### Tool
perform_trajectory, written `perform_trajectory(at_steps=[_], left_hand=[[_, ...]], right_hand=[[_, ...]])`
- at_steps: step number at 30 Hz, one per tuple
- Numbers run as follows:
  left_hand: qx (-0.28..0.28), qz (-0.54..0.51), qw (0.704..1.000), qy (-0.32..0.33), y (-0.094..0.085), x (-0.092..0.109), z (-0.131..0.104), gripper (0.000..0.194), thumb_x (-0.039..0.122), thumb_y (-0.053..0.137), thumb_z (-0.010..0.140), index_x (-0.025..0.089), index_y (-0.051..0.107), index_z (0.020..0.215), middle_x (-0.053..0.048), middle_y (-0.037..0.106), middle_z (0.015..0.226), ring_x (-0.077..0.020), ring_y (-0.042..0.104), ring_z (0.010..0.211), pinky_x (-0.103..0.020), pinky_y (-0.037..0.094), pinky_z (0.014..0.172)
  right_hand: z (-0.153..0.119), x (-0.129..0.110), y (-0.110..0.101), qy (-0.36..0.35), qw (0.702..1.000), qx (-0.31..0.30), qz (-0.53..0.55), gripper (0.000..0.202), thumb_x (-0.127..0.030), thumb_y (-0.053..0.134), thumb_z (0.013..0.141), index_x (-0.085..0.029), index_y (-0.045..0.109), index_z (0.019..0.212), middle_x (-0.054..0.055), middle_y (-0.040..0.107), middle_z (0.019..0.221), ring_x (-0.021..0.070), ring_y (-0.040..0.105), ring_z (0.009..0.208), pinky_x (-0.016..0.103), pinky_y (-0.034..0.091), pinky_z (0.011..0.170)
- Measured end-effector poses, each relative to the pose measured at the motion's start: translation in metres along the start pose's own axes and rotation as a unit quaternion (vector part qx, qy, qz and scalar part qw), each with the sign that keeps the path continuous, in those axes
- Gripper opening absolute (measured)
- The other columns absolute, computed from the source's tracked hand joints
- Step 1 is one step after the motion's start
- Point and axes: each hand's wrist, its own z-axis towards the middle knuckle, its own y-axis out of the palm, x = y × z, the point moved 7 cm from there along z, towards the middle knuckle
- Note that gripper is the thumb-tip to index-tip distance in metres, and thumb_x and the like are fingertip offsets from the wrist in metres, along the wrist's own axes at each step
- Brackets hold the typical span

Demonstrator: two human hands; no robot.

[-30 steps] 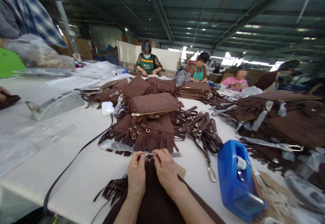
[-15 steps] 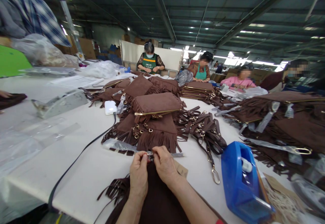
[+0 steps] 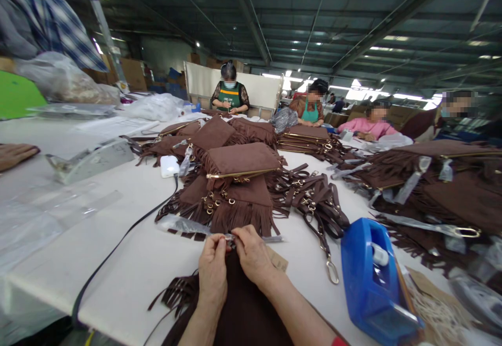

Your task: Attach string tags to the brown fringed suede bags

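Observation:
My left hand (image 3: 213, 270) and my right hand (image 3: 254, 256) meet at the upper edge of a dark brown fringed bag (image 3: 245, 309) lying at the table's front. Both are closed, thumbs and fingertips pinching a small piece of clear plastic wrap (image 3: 229, 237) between them. What the wrap covers is hidden by my fingers. A tan card tag (image 3: 277, 260) pokes out beside my right wrist. Just beyond my fingertips lies a plastic-wrapped strip (image 3: 184, 224), close to the fringe of a stack of brown bags (image 3: 243, 159) with gold zips.
Right of my hands stands a blue tape dispenser (image 3: 363, 278), with a pile of brown straps (image 3: 319, 199) behind it. More fringed bags (image 3: 463, 184) are heaped at far right. A white device (image 3: 170, 166) trails a black cord across the left side. Co-workers sit beyond the table.
My hands stay at the same spot, fingers shifting slightly on the plastic wrap. At the far left, a brown piece has turned to a lighter side, and the hand there is out of view.

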Motion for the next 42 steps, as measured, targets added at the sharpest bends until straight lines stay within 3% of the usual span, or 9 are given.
perform_trajectory(at_steps=[4, 10, 16, 22, 31, 36, 38, 42], left_hand=[[-0.001, -0.005, 1.000, 0.002, -0.001, -0.002, 0.001, 0.025, 0.043, 0.055, 0.072, 0.018, 0.054, 0.077, 0.002, 0.055, 0.066, -0.0140, 0.053, 0.064, -0.025, 0.043, 0.063], [-0.007, -0.009, 1.000, -0.005, 0.000, -0.002, 0.000, 0.027, 0.044, 0.055, 0.071, 0.018, 0.054, 0.080, 0.001, 0.055, 0.066, -0.0143, 0.053, 0.064, -0.026, 0.043, 0.063], [-0.066, 0.003, 0.998, -0.014, 0.011, -0.002, 0.000, 0.041, 0.034, 0.060, 0.059, 0.016, 0.057, 0.095, -0.005, 0.063, 0.085, -0.0191, 0.059, 0.075, -0.032, 0.046, 0.072], [-0.062, 0.071, 0.995, 0.015, 0.009, 0.003, 0.001, 0.027, 0.042, 0.058, 0.065, 0.019, 0.065, 0.077, -0.007, 0.065, 0.089, -0.0250, 0.056, 0.090, -0.039, 0.039, 0.088], [-0.012, 0.126, 0.991, 0.033, 0.004, 0.011, -0.001, 0.026, 0.046, 0.054, 0.060, 0.022, 0.062, 0.066, -0.005, 0.063, 0.074, -0.0255, 0.056, 0.077, -0.042, 0.041, 0.081], [-0.028, 0.111, 0.992, 0.053, 0.007, 0.016, -0.001, 0.024, 0.044, 0.056, 0.059, 0.021, 0.061, 0.063, -0.005, 0.062, 0.073, -0.0245, 0.056, 0.077, -0.040, 0.042, 0.081], [-0.034, 0.094, 0.993, 0.059, 0.007, 0.014, -0.001, 0.023, 0.042, 0.057, 0.061, 0.020, 0.062, 0.066, -0.005, 0.062, 0.076, -0.0233, 0.056, 0.078, -0.038, 0.042, 0.081], [-0.020, 0.050, 0.997, 0.059, 0.003, 0.007, 0.000, 0.022, 0.040, 0.057, 0.067, 0.018, 0.061, 0.072, -0.004, 0.060, 0.081, -0.0207, 0.054, 0.080, -0.034, 0.041, 0.079]], right_hand=[[0.000, 0.001, 0.002, 0.005, 1.000, -0.014, -0.011, 0.017, -0.009, 0.047, 0.085, -0.016, 0.063, 0.087, 0.008, 0.053, 0.091, 0.0179, 0.056, 0.082, 0.027, 0.045, 0.074], [0.002, 0.009, 0.000, 0.041, 0.998, 0.020, 0.038, 0.017, -0.007, 0.050, 0.081, -0.016, 0.064, 0.080, 0.007, 0.055, 0.086, 0.0177, 0.056, 0.081, 0.027, 0.044, 0.074], [0.005, 0.019, 0.000, 0.086, 0.993, 0.026, 0.081, 0.019, -0.006, 0.053, 0.077, -0.018, 0.067, 0.074, 0.003, 0.059, 0.076, 0.0155, 0.057, 0.075, 0.025, 0.044, 0.069], [0.002, 0.017, 0.000, 0.090, 0.992, 0.020, 0.090, 0.021, -0.004, 0.053, 0.076, -0.017, 0.069, 0.075, 0.003, 0.061, 0.076, 0.0147, 0.058, 0.074, 0.024, 0.044, 0.070], [-0.004, 0.014, 0.001, 0.059, 0.996, 0.051, 0.049, 0.018, -0.006, 0.052, 0.076, -0.017, 0.065, 0.074, 0.004, 0.056, 0.078, 0.0170, 0.055, 0.077, 0.028, 0.043, 0.072], [-0.005, 0.005, -0.010, 0.007, 0.998, 0.061, 0.018, 0.017, -0.010, 0.045, 0.082, -0.018, 0.060, 0.079, 0.004, 0.053, 0.084, 0.0163, 0.054, 0.079, 0.027, 0.043, 0.073], [-0.006, 0.010, -0.021, 0.029, 0.998, 0.058, -0.008, 0.017, -0.010, 0.045, 0.083, -0.019, 0.059, 0.085, 0.005, 0.055, 0.091, 0.0180, 0.054, 0.086, 0.030, 0.042, 0.077], [-0.015, 0.035, -0.037, 0.163, 0.978, 0.001, -0.132, 0.015, -0.012, 0.050, 0.081, -0.017, 0.058, 0.093, 0.010, 0.059, 0.097, 0.0273, 0.052, 0.096, 0.041, 0.038, 0.081]])
